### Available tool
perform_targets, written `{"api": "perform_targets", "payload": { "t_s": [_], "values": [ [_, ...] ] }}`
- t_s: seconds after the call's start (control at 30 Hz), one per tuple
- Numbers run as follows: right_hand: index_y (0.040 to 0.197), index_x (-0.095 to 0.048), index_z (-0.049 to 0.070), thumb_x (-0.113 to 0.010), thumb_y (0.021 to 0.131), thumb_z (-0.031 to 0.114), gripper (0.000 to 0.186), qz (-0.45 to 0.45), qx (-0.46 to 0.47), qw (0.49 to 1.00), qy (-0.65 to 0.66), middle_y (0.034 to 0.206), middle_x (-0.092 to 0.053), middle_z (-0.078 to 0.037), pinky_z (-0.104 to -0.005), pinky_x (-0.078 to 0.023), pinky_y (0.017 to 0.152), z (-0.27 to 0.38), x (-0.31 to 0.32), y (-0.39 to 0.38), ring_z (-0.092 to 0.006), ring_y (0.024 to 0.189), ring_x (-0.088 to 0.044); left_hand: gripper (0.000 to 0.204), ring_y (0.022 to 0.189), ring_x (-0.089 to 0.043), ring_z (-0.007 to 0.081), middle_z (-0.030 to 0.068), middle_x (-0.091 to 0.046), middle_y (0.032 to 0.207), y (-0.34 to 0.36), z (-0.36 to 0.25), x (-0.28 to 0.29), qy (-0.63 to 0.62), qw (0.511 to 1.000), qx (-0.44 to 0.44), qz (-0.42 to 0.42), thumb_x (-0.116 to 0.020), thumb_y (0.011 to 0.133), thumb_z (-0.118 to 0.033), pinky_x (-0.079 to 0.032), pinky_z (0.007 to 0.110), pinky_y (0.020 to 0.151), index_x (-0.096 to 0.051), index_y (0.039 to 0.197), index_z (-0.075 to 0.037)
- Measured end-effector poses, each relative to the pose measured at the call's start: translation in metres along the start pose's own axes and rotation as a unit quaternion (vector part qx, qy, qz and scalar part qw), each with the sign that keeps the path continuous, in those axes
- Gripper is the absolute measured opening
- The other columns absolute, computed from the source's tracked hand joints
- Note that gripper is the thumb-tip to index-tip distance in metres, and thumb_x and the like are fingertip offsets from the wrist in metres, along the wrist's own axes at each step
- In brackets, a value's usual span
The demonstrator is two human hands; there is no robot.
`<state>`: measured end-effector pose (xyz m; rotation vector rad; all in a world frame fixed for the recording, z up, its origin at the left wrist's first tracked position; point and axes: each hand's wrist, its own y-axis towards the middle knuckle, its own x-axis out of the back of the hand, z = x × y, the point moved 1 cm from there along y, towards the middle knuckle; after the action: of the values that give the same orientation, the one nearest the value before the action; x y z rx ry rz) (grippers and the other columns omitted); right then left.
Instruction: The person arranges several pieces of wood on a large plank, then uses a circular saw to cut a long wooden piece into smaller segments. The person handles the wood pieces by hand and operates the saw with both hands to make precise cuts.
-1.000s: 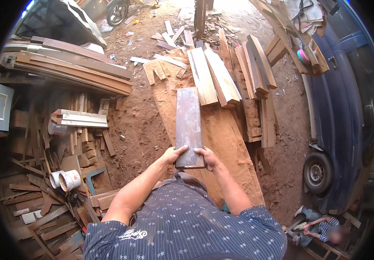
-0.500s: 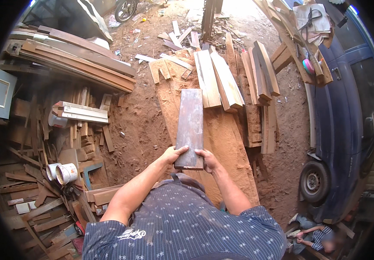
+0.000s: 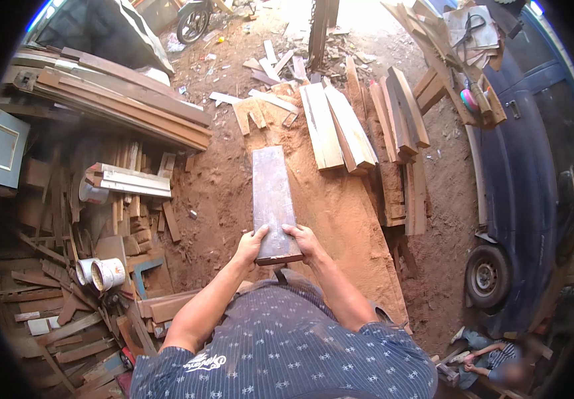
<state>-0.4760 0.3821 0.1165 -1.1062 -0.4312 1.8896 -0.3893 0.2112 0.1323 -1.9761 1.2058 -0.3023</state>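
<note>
A long, dark grey-brown wooden board (image 3: 270, 186) with a scuffed face is held out in front of my body. My left hand (image 3: 252, 241) grips its near end on the left, thumb on top. My right hand (image 3: 300, 239) grips the same end on the right, also with the thumb on the face. Beneath and beyond it is a broad sawdust-covered wooden surface (image 3: 350, 246). Pale cut timbers (image 3: 323, 126) lie just beyond the board to the right, beside darker upright-edged planks (image 3: 406, 113).
Stacked long boards (image 3: 114, 100) lie at the upper left, above scrap wood and white buckets (image 3: 107, 272). A dark blue car (image 3: 526, 199) stands at the right, with another person (image 3: 486, 359) low beside it. A post (image 3: 320, 33) rises beyond the timbers.
Over the last half second the board and both hands have moved left across the view, and the board's far end sits a little lower. Both hands keep their grip.
</note>
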Motion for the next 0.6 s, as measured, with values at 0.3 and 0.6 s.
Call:
{"api": "perform_targets", "payload": {
  "t_s": [0.3, 0.6],
  "values": [
    [0.137, -0.048, -0.014, -0.075, 0.090, 0.030, 0.070, -0.117, 0.157, 0.936, -0.293, 0.121, -0.065, -0.025, -0.0407, -0.057, 0.092, 0.139, 0.034, 0.057, -0.0295, 0.106, -0.067, 0.056, 0.099, -0.069, 0.0249, 0.0145, -0.063, 0.128, 0.014, -0.004, 0.086, 0.044, 0.998, -0.029, -0.020, -0.058, 0.103, -0.041, -0.061, 0.039, 0.079, -0.046, 0.146, -0.007],
    [0.132, -0.060, -0.004, -0.074, 0.087, 0.031, 0.058, -0.349, 0.264, 0.794, -0.422, 0.131, -0.063, -0.025, -0.0426, -0.047, 0.105, 0.200, 0.116, 0.141, -0.0324, 0.124, -0.060, 0.051, 0.086, -0.067, 0.0226, 0.0106, -0.064, 0.118, -0.004, 0.118, 0.221, 0.165, 0.968, 0.095, -0.165, -0.060, 0.101, -0.040, -0.059, 0.038, 0.067, -0.053, 0.138, -0.006]
  ]
}}
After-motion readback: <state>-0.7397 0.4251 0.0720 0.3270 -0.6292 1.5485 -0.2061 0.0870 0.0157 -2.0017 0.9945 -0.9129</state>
